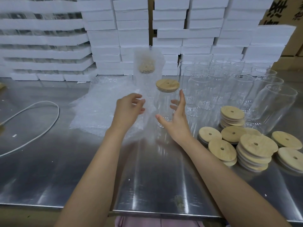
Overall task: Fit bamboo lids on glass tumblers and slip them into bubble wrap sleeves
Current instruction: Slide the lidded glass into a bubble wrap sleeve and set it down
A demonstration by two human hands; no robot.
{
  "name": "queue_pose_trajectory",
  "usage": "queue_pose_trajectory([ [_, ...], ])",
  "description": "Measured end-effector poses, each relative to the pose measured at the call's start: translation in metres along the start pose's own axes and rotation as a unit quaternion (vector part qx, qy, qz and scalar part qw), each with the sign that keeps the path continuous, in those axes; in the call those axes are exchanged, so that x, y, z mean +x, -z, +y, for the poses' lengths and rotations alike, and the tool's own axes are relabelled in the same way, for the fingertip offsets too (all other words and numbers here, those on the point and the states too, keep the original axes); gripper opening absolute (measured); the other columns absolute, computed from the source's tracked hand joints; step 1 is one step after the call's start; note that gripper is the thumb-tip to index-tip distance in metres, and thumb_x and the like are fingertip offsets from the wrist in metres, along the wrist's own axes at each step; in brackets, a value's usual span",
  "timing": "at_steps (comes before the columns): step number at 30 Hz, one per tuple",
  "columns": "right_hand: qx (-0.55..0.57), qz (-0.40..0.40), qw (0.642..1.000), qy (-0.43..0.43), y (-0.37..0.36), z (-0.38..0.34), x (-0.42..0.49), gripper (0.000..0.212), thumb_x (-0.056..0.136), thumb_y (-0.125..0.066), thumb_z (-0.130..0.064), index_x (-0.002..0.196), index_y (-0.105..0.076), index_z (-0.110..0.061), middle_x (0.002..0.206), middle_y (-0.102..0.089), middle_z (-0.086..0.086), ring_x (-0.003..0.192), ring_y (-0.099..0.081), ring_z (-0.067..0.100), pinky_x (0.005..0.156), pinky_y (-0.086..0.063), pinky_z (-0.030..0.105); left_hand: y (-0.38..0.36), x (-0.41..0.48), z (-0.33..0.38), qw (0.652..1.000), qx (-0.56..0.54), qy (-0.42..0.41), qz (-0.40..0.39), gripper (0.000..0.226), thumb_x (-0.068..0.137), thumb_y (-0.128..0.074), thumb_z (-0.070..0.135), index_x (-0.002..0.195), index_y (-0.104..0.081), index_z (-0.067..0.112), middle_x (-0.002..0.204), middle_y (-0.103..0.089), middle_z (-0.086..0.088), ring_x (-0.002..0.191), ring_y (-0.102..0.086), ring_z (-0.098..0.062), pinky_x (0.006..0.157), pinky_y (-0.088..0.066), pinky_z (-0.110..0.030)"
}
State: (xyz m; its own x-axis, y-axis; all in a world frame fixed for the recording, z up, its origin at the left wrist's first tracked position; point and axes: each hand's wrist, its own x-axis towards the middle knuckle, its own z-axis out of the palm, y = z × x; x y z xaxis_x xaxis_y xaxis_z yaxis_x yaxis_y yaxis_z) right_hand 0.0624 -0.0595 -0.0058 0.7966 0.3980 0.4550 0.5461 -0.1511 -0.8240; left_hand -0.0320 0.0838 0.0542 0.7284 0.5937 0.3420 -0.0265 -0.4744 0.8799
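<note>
A white cable [35,118] looped over the far left of the steel surface [73,169], and stacks of white foam boxes [105,38] rose along its back edge. Right of the cable, a loose heap of bubble wrap sleeves [96,110] lay flat on the surface. The left hand [129,108] hung just above the heap's right edge, released, with its fingers loosely curled and nothing visibly caught between them. Just beyond it stood a wrapped tumbler [146,74], upright in its sleeve, its lid showing as a tan blur through the bubbles. Beside that, to the right, a bare lidded tumbler [165,102] stood upright on the surface with a bamboo lid [167,85] seated on its mouth. The right hand [176,119] was spread wide at this tumbler's lower right side, palm toward the glass, fingers straight and thumb stretched out in front of its base. Whether the hand touched the glass could not be told. Farther right, a cluster of empty glass tumblers [232,86] stood close together, open-mouthed. In front of them, loose bamboo lids [255,148] lay in several low stacks near the right edge. Cardboard boxes [278,12] filled the top right corner.
</note>
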Motion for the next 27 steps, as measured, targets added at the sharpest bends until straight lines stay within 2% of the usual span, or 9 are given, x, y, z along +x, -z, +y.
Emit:
queue_pose_trajectory([
  [3,-0.008,0.029,1.0,0.005,0.002,-0.001,0.0,0.113,0.077,-0.08,-0.033,0.148,0.007,-0.046,0.141,-0.038,0.0,0.122,-0.044,0.007,0.09,-0.032,0.012,-0.006,-0.001,-0.01,0.979,0.119,-0.016,-0.165,0.021,0.089,-0.068,0.025,0.107,-0.069,0.013,0.101,-0.07,0.0,0.09,-0.067,-0.01,0.081,-0.051,-0.014],
  [7,-0.013,0.062,0.998,0.007,0.008,-0.001,0.001,0.112,0.074,-0.079,-0.032,0.149,0.003,-0.045,0.14,-0.039,-0.002,0.12,-0.043,0.003,0.087,-0.031,0.009,-0.012,-0.005,-0.018,0.926,0.254,0.0,-0.28,0.058,0.072,-0.083,0.034,0.123,-0.063,0.013,0.113,-0.061,0.005,0.1,-0.055,-0.007,0.087,-0.041,-0.019],
  [9,-0.014,0.074,0.997,0.016,0.01,-0.003,0.001,0.112,0.074,-0.079,-0.03,0.151,0.001,-0.04,0.14,-0.04,0.0,0.121,-0.044,0.005,0.088,-0.031,0.009,-0.015,-0.005,-0.019,0.925,0.266,-0.018,-0.272,0.046,0.073,-0.082,0.027,0.114,-0.067,0.012,0.107,-0.062,0.004,0.096,-0.057,-0.011,0.087,-0.045,-0.024],
  [11,-0.013,0.081,0.996,0.025,0.01,-0.006,0.0,0.113,0.074,-0.079,-0.029,0.15,0.003,-0.042,0.14,-0.041,0.001,0.124,-0.043,0.005,0.09,-0.03,0.007,-0.016,-0.007,-0.018,0.939,0.245,-0.034,-0.239,0.009,0.082,-0.07,0.015,0.087,-0.067,0.008,0.086,-0.064,-0.006,0.075,-0.06,-0.018,0.071,-0.053,-0.034],
  [14,-0.019,0.092,0.995,0.04,0.011,-0.014,-0.003,0.114,0.073,-0.079,-0.03,0.147,0.005,-0.047,0.14,-0.042,0.001,0.123,-0.043,0.0,0.09,-0.037,0.02,-0.015,-0.008,-0.014,0.949,0.239,-0.033,-0.201,0.025,0.09,-0.052,0.009,0.066,-0.05,0.004,0.059,-0.046,-0.004,0.053,-0.039,-0.015,0.056,-0.037,-0.031],
  [18,-0.013,0.114,0.992,0.046,0.013,-0.019,-0.004,0.11,0.07,-0.075,-0.037,0.145,0.003,-0.049,0.139,-0.043,-0.002,0.126,-0.046,0.002,0.085,-0.038,0.018,-0.015,-0.007,-0.011,0.936,0.259,0.0,-0.237,0.015,0.092,-0.048,0.016,0.078,-0.054,0.016,0.081,-0.054,-0.007,0.076,-0.049,-0.016,0.072,-0.041,-0.034],
  [22,0.01,0.118,0.992,0.042,0.013,-0.016,-0.001,0.117,0.066,-0.079,-0.037,0.147,0.005,-0.047,0.13,-0.045,-0.006,0.116,-0.053,0.005,0.088,-0.037,0.008,-0.015,-0.004,-0.014,0.932,0.264,0.008,-0.25,0.026,0.091,-0.053,0.026,0.082,-0.067,0.007,0.094,-0.053,0.003,0.088,-0.055,-0.016,0.089,-0.047,-0.038],
  [25,0.014,0.117,0.992,0.037,0.014,-0.017,0.0,0.125,0.065,-0.084,-0.037,0.142,0.012,-0.053,0.121,-0.041,-0.021,0.113,-0.056,0.006,0.088,-0.044,0.02,-0.011,-0.004,-0.014,0.937,0.247,-0.001,-0.248,0.027,0.084,-0.07,0.032,0.102,-0.074,0.013,0.114,-0.06,0.008,0.103,-0.059,-0.01,0.095,-0.047,-0.031],
  [27,0.008,0.118,0.992,0.038,0.014,-0.019,-0.001,0.13,0.064,-0.085,-0.039,0.137,0.02,-0.061,0.117,-0.035,-0.031,0.112,-0.058,0.007,0.087,-0.045,0.026,-0.008,-0.004,-0.016,0.936,0.25,-0.009,-0.247,0.033,0.075,-0.08,0.034,0.102,-0.072,0.016,0.112,-0.062,0.007,0.097,-0.06,-0.008,0.085,-0.048,-0.022],
])
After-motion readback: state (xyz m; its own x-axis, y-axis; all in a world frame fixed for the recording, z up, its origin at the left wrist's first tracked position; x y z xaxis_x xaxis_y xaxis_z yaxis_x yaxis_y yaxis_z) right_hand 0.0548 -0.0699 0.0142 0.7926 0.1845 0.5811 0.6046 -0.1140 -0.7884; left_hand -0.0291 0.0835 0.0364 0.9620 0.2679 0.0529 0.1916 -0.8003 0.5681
